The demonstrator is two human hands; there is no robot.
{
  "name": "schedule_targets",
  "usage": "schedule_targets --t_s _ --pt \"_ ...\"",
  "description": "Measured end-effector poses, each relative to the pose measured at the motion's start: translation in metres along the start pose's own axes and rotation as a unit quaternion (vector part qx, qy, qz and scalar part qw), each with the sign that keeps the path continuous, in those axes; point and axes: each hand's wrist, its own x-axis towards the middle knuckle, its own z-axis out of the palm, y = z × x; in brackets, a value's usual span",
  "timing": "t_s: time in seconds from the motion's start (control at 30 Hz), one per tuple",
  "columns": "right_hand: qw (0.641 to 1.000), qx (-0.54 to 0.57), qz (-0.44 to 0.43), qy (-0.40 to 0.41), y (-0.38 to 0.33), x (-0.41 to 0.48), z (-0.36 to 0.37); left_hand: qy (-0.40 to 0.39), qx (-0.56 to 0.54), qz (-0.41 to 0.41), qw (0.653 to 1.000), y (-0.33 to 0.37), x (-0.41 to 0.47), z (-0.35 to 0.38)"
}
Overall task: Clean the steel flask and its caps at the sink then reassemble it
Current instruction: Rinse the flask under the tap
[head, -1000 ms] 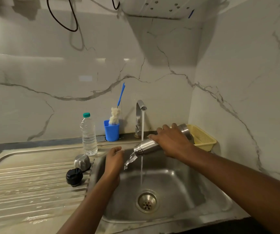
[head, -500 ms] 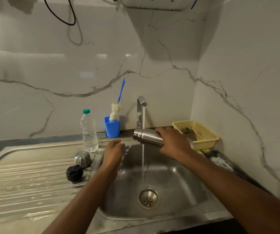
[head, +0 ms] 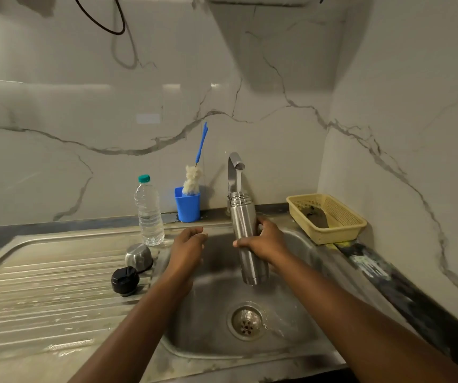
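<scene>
Right hand [head: 267, 242] wrapped around the middle of the steel flask [head: 245, 236], fingers curled over its far side, thumb across the near side. Flask held nearly upright over the sink [head: 299, 324], open threaded mouth on top and directly under the tap [head: 234, 172], with a stream of water running from the spout into the mouth. Base of the flask hanging above the basin, clear of the drain [head: 246, 321], where water spreads wet and glinting around the strainer.

Left hand [head: 187, 248] empty, fingers loosely curved and parted, palm turned toward the flask, hovering over the left edge of the basin and gripping nothing. Gap between this hand and the flask plain to see.

On the ribbed draining board [head: 42, 294] to the left, two caps close together: a steel cap [head: 138, 257] lying rim-down near the basin edge, and a black cap [head: 125, 280] just in front of it. Behind them, a clear plastic bottle [head: 148, 211] with a green lid, upright. Further back against the marble wall, a blue cup [head: 187, 204] holding a bottle brush [head: 193, 176] with a blue handle. At the far right corner of the counter, a yellow basket [head: 332, 233] with something dark inside, too dim to make out.
</scene>
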Motion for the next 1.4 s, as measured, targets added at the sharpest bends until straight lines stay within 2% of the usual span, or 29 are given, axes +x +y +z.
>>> schedule_targets --t_s 0.43,0.5,0.57,0.63,0.77,0.9,1.07,1.27,1.33,1.4 --pt "0.998 -0.046 -0.039 -0.015 -0.013 -0.001 -0.028 0.005 -0.022 0.006 1.000 0.006 0.001 -0.005" --pt "0.996 -0.076 -0.054 0.006 -0.017 -0.003 -0.036 0.002 -0.024 0.005 1.000 0.006 0.001 -0.005" --pt "0.985 -0.154 -0.083 0.003 -0.021 -0.006 -0.044 -0.002 -0.022 0.008 1.000 0.005 0.002 -0.006" --pt "0.950 -0.286 -0.128 -0.006 -0.025 -0.012 -0.048 -0.002 -0.022 0.010 1.000 0.004 0.004 -0.007" --pt "0.831 -0.510 -0.222 0.024 -0.033 -0.020 -0.054 0.002 -0.010 0.012 1.000 0.000 0.006 -0.009" --pt "0.733 -0.621 -0.275 0.034 -0.041 -0.022 -0.060 0.010 -0.001 0.006 1.000 -0.004 0.007 -0.011" --pt "0.657 -0.678 -0.328 0.040 -0.046 -0.017 -0.062 0.015 0.009 0.001 1.000 -0.008 0.009 -0.013" --pt "0.625 -0.691 -0.360 0.044 -0.049 -0.016 -0.061 0.002 0.015 -0.004 1.000 -0.009 0.013 -0.007" --pt "0.653 -0.677 -0.335 0.056 -0.047 -0.017 -0.060 0.003 0.008 -0.005 1.000 -0.007 0.016 -0.005" --pt "0.711 -0.636 -0.294 0.063 -0.041 -0.018 -0.055 0.004 0.005 -0.001 1.000 -0.005 0.019 -0.001"
